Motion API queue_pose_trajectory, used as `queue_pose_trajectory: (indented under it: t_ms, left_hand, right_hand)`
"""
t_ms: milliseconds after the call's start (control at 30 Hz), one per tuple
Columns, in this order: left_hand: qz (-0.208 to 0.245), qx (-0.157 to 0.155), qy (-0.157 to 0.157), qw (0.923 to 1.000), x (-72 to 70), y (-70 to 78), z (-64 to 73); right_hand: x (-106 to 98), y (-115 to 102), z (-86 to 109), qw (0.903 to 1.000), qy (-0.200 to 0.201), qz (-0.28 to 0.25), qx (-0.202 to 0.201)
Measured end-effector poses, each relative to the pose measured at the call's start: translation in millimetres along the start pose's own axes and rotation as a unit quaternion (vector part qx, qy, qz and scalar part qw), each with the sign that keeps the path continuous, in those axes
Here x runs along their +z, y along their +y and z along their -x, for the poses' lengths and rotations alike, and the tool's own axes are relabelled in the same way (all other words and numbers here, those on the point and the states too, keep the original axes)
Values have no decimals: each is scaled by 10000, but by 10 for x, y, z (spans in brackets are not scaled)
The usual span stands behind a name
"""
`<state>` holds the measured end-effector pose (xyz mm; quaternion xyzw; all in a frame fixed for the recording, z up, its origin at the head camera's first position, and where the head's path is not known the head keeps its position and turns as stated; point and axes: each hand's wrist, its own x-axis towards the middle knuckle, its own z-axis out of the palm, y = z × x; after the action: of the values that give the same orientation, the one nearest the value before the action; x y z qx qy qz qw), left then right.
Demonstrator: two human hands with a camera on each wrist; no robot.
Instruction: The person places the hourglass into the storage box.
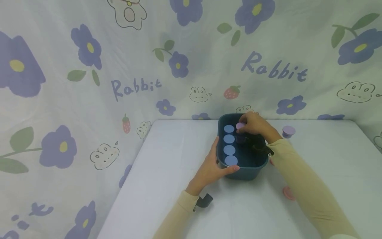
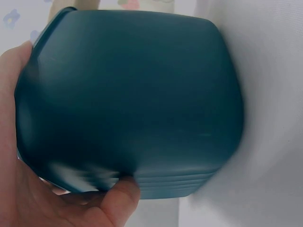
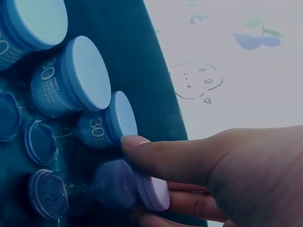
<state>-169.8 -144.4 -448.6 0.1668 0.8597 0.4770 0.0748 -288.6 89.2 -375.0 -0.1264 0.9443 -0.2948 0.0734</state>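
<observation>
A deep teal plastic bin [image 1: 243, 173] stands on the white table. Along its left inner side runs a row of several small jars with light blue lids [image 1: 229, 150]; "30" is printed on those in the right wrist view. My left hand [image 1: 210, 169] holds the bin's near left corner, thumb over the rim and fingers against the outer wall [image 2: 128, 94]. Inside the bin's far end, my right hand [image 1: 256, 124] grips a jar with a lilac lid [image 3: 154, 193], beside the farthest blue-lidded jar [image 3: 106, 125]. Some of its fingers are hidden behind the lid.
Right of the bin stands another lilac-lidded jar [image 1: 288, 130]. A coral-pink round lid [image 1: 288, 193] shows partly behind my right forearm, with a reddish edge [image 1: 271, 162] by the bin. A patterned cloth [image 1: 179, 89] hangs behind the table.
</observation>
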Motion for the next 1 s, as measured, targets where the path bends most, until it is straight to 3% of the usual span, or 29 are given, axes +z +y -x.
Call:
queue_pose_trajectory:
  t_ms: [533, 1000]
  left_hand:
    - [11, -30, -5, 10000, 6, -12, 5]
    - [30, -78, 5, 10000, 9, -14, 2]
  right_hand:
    - [40, -60, 13, 9997, -94, 131, 155]
    - [100, -25, -41, 9984, -83, 549, 142]
